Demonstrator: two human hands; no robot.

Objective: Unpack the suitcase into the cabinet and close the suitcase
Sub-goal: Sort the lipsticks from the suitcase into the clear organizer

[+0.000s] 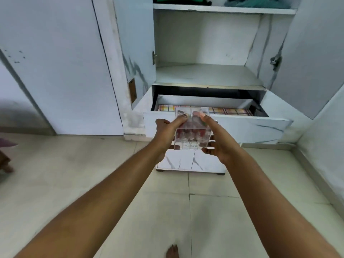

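Observation:
A small clear plastic box [192, 130] with reddish items inside is held in front of the white cabinet [208, 75]. My left hand [167, 131] grips its left side, thumb on top. My right hand [216, 138] grips its right side, thumb on top and fingers underneath. The box hovers just in front of the pulled-out drawer [247, 125], which has a checked lining [230, 110]. Both cabinet doors stand open. The suitcase is out of view.
Folded green and teal clothes [256, 2] lie on the top shelf. The middle shelf [208, 74] is bare. The right door [312, 58] swings out on the right; a closed door panel [61, 71] stands on the left. Tiled floor [93, 174] lies below, with my foot [172, 251] on it.

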